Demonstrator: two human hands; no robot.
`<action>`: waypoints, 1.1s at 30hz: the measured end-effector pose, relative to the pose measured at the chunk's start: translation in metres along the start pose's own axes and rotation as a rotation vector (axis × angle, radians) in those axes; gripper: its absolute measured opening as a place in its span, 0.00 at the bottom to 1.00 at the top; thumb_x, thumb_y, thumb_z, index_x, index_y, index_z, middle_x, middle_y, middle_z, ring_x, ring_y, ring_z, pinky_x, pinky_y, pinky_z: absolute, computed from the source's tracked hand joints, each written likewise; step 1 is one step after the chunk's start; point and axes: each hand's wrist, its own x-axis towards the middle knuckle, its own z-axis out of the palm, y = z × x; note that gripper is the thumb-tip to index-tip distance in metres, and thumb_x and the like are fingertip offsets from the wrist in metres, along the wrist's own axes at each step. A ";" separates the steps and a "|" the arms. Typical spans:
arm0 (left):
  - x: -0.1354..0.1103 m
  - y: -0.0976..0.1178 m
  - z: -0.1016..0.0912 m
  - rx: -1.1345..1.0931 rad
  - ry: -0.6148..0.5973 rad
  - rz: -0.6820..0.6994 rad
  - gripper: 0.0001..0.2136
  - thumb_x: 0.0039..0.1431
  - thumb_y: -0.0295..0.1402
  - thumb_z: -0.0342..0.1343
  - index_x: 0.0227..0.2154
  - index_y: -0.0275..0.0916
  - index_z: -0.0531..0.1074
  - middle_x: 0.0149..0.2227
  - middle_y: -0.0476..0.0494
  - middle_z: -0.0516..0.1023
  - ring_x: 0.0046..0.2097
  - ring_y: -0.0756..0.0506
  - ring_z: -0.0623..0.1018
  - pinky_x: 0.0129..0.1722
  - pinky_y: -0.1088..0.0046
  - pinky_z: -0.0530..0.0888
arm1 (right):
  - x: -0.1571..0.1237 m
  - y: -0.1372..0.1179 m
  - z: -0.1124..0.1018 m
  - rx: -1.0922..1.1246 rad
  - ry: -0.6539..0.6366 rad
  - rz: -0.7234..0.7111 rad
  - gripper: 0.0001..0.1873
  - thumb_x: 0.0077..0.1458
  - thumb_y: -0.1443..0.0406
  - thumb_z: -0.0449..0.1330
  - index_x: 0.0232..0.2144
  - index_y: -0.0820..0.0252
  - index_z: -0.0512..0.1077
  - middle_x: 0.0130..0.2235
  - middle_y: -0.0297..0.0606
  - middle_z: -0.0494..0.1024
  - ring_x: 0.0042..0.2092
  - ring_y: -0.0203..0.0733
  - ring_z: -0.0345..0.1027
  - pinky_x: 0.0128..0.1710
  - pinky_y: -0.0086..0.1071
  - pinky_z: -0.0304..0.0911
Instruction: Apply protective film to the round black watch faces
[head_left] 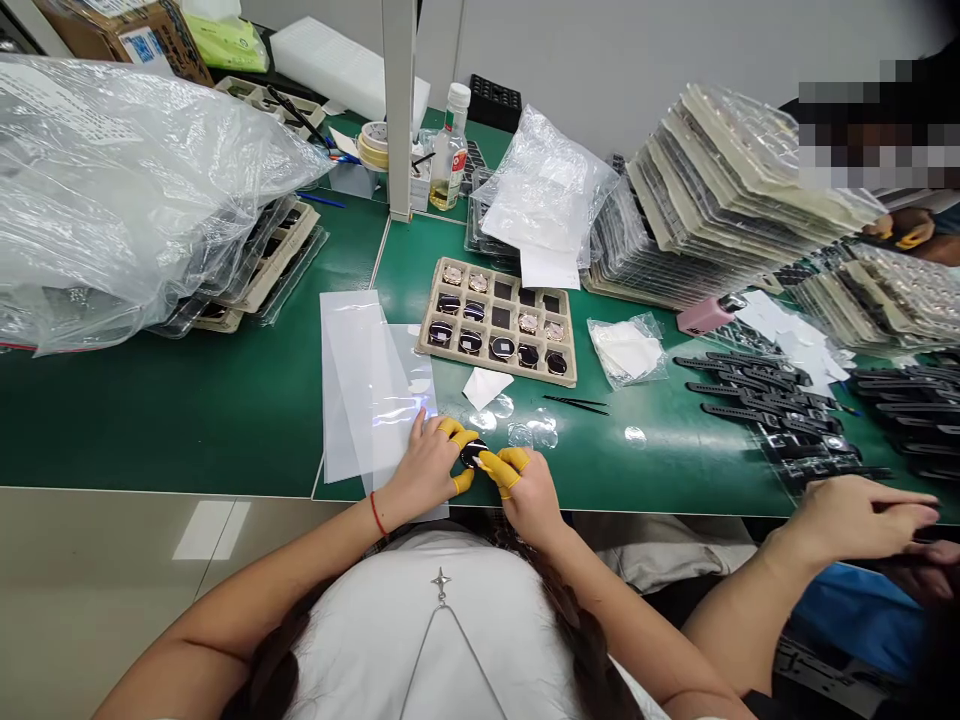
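Both my hands meet near the table's front edge, fingertips in yellow finger cots. My left hand (427, 462) and my right hand (525, 482) pinch a small round black watch face (473, 454) between them. A beige tray (498, 322) with round watch faces in its pockets lies just beyond. Clear film sheets (371, 385) lie under and left of my left hand. Small round clear film pieces (534, 430) and black tweezers (576, 404) lie to the right of the hands.
A big clear plastic bag (127, 180) covers stacked trays at left. Tall tray stacks (720, 190) and black watch straps (780, 400) fill the right. A co-worker's hand (862, 515) rests at the right front edge. A bottle (450, 150) and a white post (399, 100) stand behind.
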 end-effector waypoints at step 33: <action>0.013 -0.009 0.006 -0.150 -0.115 0.006 0.21 0.48 0.37 0.63 0.44 0.39 0.65 0.47 0.39 0.72 0.53 0.39 0.68 0.63 0.46 0.43 | 0.073 0.017 -0.008 0.004 -0.399 -0.157 0.10 0.55 0.73 0.51 0.31 0.59 0.71 0.33 0.40 0.73 0.38 0.44 0.59 0.41 0.39 0.52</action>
